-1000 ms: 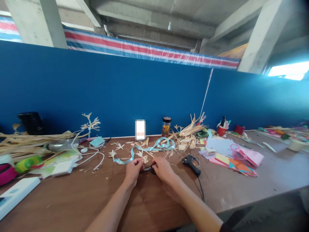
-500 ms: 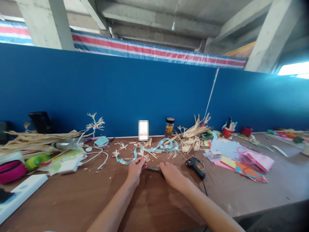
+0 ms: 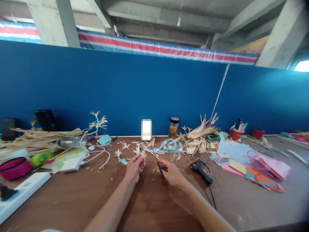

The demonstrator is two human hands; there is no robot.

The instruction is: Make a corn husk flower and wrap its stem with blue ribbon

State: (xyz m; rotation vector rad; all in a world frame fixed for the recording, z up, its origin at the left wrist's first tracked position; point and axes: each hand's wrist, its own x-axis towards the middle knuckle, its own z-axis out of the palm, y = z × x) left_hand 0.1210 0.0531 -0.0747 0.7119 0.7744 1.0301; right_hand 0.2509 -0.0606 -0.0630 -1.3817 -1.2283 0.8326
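Note:
My left hand is closed in a pinch on a small pale piece of dried husk, partly hidden by the fingers. To its right, my right hand is closed around a slim dark tool, which points up and away from me; its exact kind cannot be made out. Just beyond the hands lies a curling light-blue ribbon among husk scraps. A small husk flower rests to the left of my left hand.
A black glue gun lies right of my right hand, its cord running toward me. Dried husks, a lidded jar and coloured papers are farther right. At left are a white power strip, cables and a husk-flower stem.
The tool has turned from lying sideways toward my left hand to pointing up and away. My hands stand a little farther apart at the fingertips. The view has shifted slightly.

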